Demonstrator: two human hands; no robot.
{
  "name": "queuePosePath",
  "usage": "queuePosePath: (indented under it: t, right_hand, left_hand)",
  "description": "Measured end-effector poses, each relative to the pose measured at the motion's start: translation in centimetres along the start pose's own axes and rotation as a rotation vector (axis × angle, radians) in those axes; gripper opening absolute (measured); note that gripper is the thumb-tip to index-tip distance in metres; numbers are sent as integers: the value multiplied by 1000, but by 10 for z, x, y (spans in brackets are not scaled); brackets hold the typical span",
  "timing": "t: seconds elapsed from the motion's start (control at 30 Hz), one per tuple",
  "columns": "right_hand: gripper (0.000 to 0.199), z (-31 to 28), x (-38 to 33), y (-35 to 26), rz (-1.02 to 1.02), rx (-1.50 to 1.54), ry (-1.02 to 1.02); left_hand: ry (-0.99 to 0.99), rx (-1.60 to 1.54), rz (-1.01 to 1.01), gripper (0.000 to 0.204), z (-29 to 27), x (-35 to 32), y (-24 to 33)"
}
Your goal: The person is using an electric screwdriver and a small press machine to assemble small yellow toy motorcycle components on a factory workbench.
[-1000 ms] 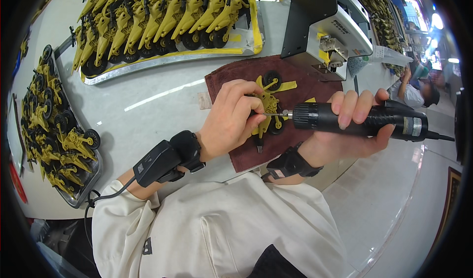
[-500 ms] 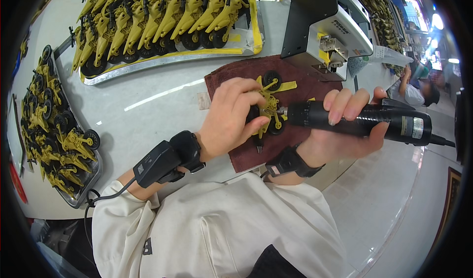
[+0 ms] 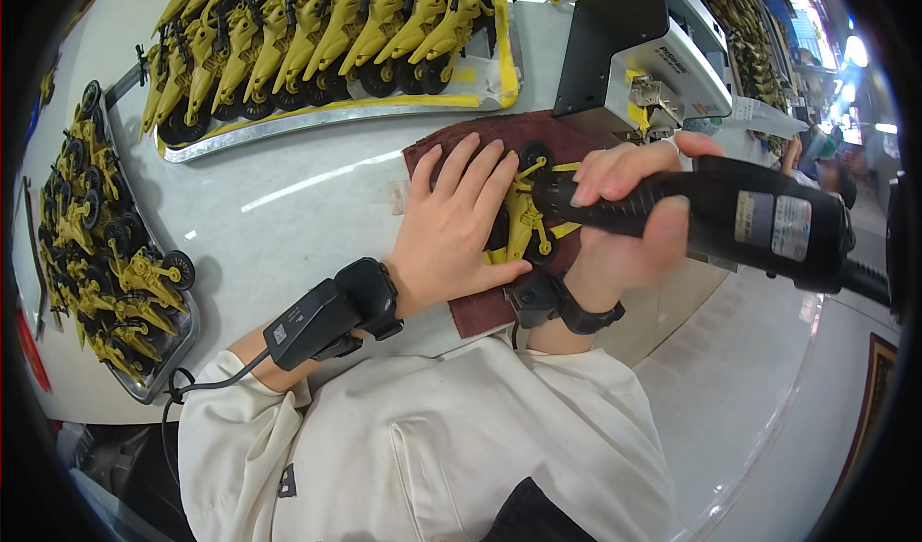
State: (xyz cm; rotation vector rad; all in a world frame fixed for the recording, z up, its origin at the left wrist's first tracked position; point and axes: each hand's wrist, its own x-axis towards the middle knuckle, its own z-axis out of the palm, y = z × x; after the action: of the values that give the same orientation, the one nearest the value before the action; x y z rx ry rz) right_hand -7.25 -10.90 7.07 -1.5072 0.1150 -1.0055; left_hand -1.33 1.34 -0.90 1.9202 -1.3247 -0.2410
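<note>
My right hand (image 3: 629, 220) is wrapped round a black electric screwdriver (image 3: 715, 206), tilted with its nose down toward the left. That nose is over a small yellow toy motorbike (image 3: 525, 223) with black wheels; the bit's tip is hidden. My left hand (image 3: 456, 220) lies flat with fingers spread beside the toy, its thumb and forefinger round the toy's left side and partly covering it. Beneath is a dark red cloth (image 3: 475, 313) on the table. Black devices are strapped on both wrists.
A metal tray (image 3: 327, 122) with rows of yellow toy motorbikes stands at the back. On the left, another tray (image 3: 182, 350) holds a heap of yellow toy parts with wheels. A black and white machine (image 3: 663, 72) stands behind the cloth. People work in the far right background.
My left hand has gone from curled fingers at the toy to flat and spread. The screwdriver's nose has moved left and up over the toy, and its body looks larger and nearer.
</note>
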Motion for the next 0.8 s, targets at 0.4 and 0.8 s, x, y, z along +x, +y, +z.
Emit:
queuePosePath:
  t: [0.4, 0.8]
  right_hand:
    - [55, -7, 5, 4, 57, 39, -207]
    - [43, -64, 104, -30, -386, -300, 428]
  left_hand:
    - [-62, 19, 48, 90, 1, 6, -2]
    - [-102, 57, 124, 94, -1, 8, 0]
